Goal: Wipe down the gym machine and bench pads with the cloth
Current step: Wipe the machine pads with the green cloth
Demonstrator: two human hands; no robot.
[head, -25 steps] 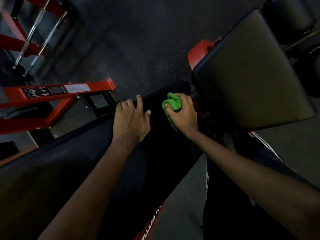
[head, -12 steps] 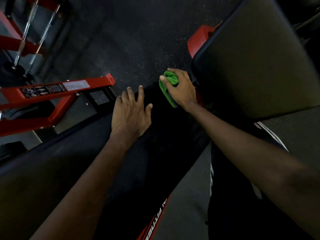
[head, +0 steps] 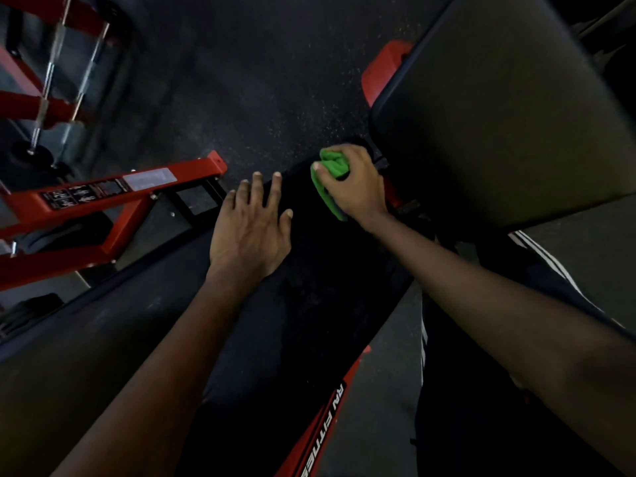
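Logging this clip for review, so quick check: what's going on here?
A person is wiping a long black bench pad with a green cloth. The right hand holds the bunched cloth against the pad's far end, just beside a second, larger pad. The left hand rests flat on the same pad, fingers spread, near its left edge. A red machine frame stands on the floor to the left.

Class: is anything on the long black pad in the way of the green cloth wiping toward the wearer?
Only the left hand, resting flat on the pad beside the cloth that the right hand grips; nothing else visible lies there.
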